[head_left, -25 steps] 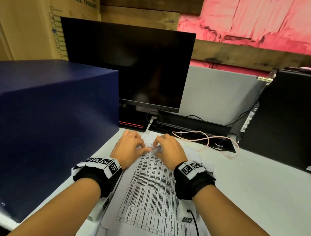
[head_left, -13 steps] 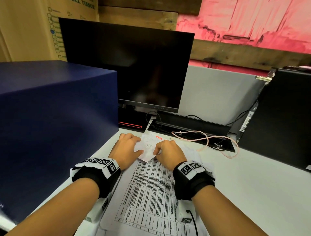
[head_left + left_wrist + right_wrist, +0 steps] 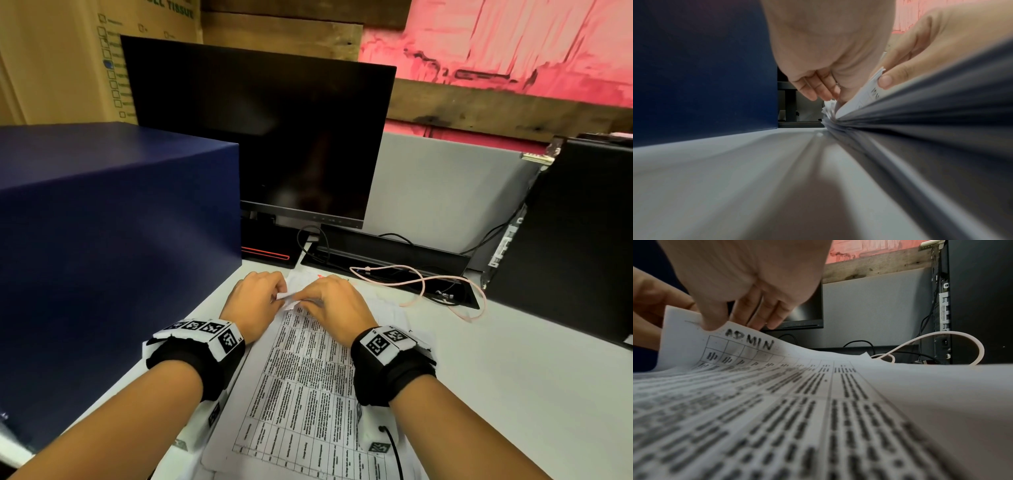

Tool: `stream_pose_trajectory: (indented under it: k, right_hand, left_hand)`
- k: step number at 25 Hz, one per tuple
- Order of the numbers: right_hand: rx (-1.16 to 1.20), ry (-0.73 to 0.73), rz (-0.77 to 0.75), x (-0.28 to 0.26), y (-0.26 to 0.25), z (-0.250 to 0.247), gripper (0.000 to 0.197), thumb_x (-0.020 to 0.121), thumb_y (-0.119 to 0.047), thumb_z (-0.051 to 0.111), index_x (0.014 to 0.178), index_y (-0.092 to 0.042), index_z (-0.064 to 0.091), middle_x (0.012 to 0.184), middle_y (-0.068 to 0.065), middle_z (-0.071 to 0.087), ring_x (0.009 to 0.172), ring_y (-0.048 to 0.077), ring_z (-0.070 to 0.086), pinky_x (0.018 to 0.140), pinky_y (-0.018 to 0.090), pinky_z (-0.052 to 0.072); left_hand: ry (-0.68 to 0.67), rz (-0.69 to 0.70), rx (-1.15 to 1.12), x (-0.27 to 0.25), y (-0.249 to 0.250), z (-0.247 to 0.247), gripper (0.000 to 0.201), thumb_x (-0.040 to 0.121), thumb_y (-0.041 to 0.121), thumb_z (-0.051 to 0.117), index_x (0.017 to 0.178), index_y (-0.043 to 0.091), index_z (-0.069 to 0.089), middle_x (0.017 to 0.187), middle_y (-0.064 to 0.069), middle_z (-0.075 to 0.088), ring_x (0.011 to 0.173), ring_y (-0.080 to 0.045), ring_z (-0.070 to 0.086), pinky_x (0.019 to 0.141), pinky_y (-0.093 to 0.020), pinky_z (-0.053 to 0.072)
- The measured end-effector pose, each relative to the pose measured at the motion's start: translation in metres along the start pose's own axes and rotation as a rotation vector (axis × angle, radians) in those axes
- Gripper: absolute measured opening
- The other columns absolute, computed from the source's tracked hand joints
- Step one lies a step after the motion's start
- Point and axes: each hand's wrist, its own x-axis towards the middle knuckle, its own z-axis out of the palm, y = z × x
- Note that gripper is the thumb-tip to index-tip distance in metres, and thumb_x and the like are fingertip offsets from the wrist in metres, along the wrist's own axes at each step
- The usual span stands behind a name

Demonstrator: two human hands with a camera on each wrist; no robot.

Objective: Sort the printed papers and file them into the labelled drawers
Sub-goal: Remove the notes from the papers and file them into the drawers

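Head view: the paper stack [image 3: 308, 383] lies on the desk [image 3: 513, 394], between both wrists. Left hand [image 3: 255, 301] and right hand [image 3: 334, 303] meet at its far edge.
Left wrist view: left fingers [image 3: 816, 87] curl onto the sheet corners.
Right wrist view: the right hand [image 3: 748, 280] pinches the lifted corner of the top sheet [image 3: 756, 363], marked "ADMIN".

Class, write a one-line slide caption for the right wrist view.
Right hand pinches the lifted corner of a white printed table sheet handwritten "ADMIN".
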Motion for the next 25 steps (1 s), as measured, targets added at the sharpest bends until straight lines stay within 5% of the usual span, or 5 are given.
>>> stream_pose_trajectory:
  k: [5,12,16,19,25]
  right_hand:
    - [0.089,-0.072,0.057,0.002,0.002,0.008,0.015,0.083,-0.039,0.071,0.088,-0.025,0.076,0.089,-0.005,0.069,0.092,0.012,0.058,0.087,0.033,0.050]
    - [0.043,-0.131,0.108,0.001,0.004,0.008,0.009,0.085,-0.023,0.071,0.092,-0.020,0.075,0.098,-0.004,0.068,0.089,0.014,0.061,0.082,0.036,0.054]
    - [-0.010,0.028,0.105,0.001,0.006,0.005,0.007,0.081,-0.016,0.074,0.081,-0.019,0.068,0.108,-0.006,0.049,0.099,0.012,0.048,0.080,0.030,0.051]
    - [0.010,-0.038,0.116,0.001,0.006,0.006,0.008,0.079,-0.013,0.075,0.076,-0.018,0.070,0.117,-0.008,0.059,0.109,0.012,0.052,0.087,0.032,0.050]
    - [0.151,-0.060,0.255,-0.001,0.006,0.004,0.017,0.076,-0.017,0.078,0.083,-0.023,0.063,0.082,-0.005,0.068,0.086,0.014,0.060,0.079,0.034,0.053]
  left_hand:
    - [-0.027,-0.006,-0.031,-0.001,-0.002,0.001,0.021,0.086,0.017,0.065,0.076,0.027,0.048,0.077,0.011,0.053,0.078,-0.013,0.052,0.064,-0.024,0.040]
    - [-0.073,-0.050,-0.185,0.000,-0.001,0.008,0.034,0.094,0.040,0.056,0.065,0.023,0.057,0.067,0.001,0.061,0.061,-0.015,0.054,0.062,-0.032,0.048]
    - [-0.092,-0.044,-0.184,0.000,-0.001,0.007,0.013,0.090,0.030,0.064,0.078,0.025,0.060,0.073,0.007,0.062,0.069,-0.009,0.057,0.065,-0.023,0.050]
    - [-0.099,-0.049,-0.216,-0.001,0.000,0.007,0.010,0.086,0.022,0.069,0.081,0.026,0.061,0.077,0.008,0.063,0.071,-0.006,0.058,0.067,-0.018,0.050]
    - [-0.106,-0.010,-0.151,0.001,-0.006,0.011,0.023,0.083,0.034,0.071,0.103,0.024,0.063,0.096,0.010,0.058,0.083,-0.005,0.051,0.074,-0.013,0.040]
